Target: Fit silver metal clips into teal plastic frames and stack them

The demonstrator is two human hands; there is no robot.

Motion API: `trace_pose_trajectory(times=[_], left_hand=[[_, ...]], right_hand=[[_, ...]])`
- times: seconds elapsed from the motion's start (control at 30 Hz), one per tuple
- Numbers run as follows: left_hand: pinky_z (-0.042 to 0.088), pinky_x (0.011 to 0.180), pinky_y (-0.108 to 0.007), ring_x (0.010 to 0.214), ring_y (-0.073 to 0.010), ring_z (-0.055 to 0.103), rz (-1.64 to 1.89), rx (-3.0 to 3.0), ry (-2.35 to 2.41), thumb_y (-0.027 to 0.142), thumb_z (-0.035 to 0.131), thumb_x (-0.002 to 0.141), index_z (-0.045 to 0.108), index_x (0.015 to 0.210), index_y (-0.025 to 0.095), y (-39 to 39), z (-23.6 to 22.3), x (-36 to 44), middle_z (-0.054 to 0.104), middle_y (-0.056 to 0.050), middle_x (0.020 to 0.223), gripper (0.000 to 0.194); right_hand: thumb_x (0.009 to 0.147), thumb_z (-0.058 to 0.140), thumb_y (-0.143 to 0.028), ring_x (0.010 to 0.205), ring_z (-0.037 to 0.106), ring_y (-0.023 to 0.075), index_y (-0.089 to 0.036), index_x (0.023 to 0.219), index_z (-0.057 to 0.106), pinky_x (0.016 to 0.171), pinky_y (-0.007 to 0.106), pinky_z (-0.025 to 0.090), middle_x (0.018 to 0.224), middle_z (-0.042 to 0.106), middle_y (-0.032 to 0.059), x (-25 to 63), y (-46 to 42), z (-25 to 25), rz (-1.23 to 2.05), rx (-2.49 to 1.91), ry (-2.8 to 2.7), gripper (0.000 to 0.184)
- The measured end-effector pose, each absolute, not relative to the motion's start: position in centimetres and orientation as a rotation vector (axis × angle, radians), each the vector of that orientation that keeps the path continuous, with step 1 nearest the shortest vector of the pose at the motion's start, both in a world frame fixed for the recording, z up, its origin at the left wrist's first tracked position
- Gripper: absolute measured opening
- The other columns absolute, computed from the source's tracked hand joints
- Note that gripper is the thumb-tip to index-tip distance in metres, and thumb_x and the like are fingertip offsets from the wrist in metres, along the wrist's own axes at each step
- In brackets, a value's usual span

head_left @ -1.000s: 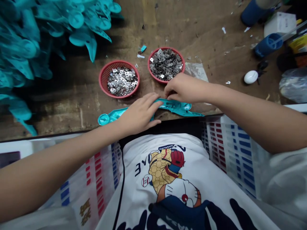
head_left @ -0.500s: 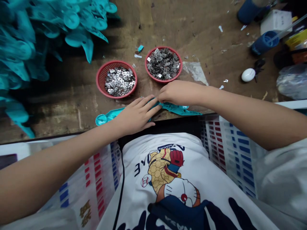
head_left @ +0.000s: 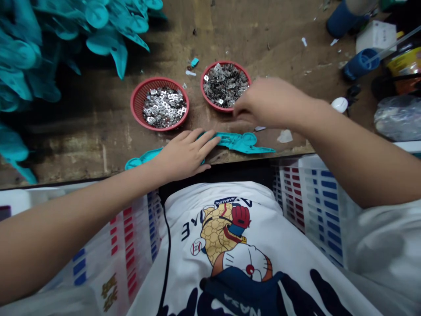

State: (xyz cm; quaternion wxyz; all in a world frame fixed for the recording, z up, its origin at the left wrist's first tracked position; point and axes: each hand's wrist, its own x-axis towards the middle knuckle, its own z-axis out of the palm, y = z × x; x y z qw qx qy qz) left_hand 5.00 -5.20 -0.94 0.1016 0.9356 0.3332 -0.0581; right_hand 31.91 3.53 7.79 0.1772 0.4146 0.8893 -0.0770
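My left hand lies with fingers stretched and slightly apart across a long teal plastic piece at the table's front edge. The piece has round discs and pointed tails, and its middle is hidden under that hand. Raised off the piece, my right hand is by the near right side of a red basket full of small dark metal clips. Its fingers are curled together and blurred; anything in them is hidden. To the left stands another red basket with shinier small metal plates.
A heap of teal plastic pieces fills the far left of the wooden table. Blue cups, a white box and a plastic bag stand at right. Plastic crates flank my lap below the edge.
My right hand has lifted off the teal piece and moved up and right to the right basket, uncovering the piece's right end. My left hand stays on the piece.
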Motion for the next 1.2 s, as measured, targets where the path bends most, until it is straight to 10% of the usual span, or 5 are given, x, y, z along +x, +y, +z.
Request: trace_pose_trajectory(times=[0.37,0.57,0.83,1.03,1.2], left_hand=[[0.056,0.122,-0.06,0.155,-0.0486,0.059,-0.252,2.808,0.952,0.054,0.073,0.109,0.054,0.176,0.016,-4.6,0.4,4.7,0.056,-0.025,0.178,0.08],[0.06,0.119,-0.054,0.143,-0.0417,0.067,-0.204,2.863,0.934,0.04,0.07,0.112,0.071,0.152,0.012,-4.0,0.9,4.8,0.067,-0.024,0.162,0.05],[0.064,0.081,-0.043,0.095,-0.0318,0.076,-0.116,2.98,1.055,0.036,0.052,0.12,0.078,0.096,0.017,-3.9,2.1,4.1,0.077,-0.013,0.093,0.04],[0.067,0.103,-0.048,0.125,-0.0348,0.078,0.262,2.897,1.21,0.026,0.05,0.119,0.074,0.143,0.01,-4.0,0.5,3.9,0.079,-0.023,0.143,0.038],[0.068,0.103,-0.047,0.124,-0.0339,0.08,0.132,2.892,1.113,0.024,0.05,0.119,0.076,0.142,0.009,-4.3,-0.6,4.1,0.084,-0.02,0.137,0.038]], right_hand=[[0.081,0.1,-0.03,0.106,0.08,0.0379,-0.018,0.08,0.082,0.092,0.045,0.059,0.094,0.085,0.0151,35.3,5.8,0.1,-0.392,1.373,2.398,0.022],[0.087,0.09,-0.023,0.095,0.079,0.0275,-0.022,0.084,0.079,0.085,0.034,0.056,0.085,0.081,0.0057,34.1,3.1,7.4,-0.815,1.537,2.852,0.012],[0.08,0.082,-0.011,0.08,0.071,0.0204,-0.02,0.079,0.074,0.076,0.032,0.047,0.082,0.078,0.0019,30.9,1.2,6.2,-1.097,1.736,2.757,0.012],[0.079,0.081,-0.01,0.08,0.068,0.0187,-0.019,0.078,0.073,0.074,0.03,0.044,0.082,0.078,0.0022,30.6,1.1,5.4,-1.283,1.675,2.777,0.012],[0.078,0.078,-0.006,0.074,0.066,0.0163,-0.018,0.072,0.066,0.072,0.027,0.04,0.076,0.074,0.0002,30.4,1.2,5.0,-1.291,1.565,2.758,0.018]])
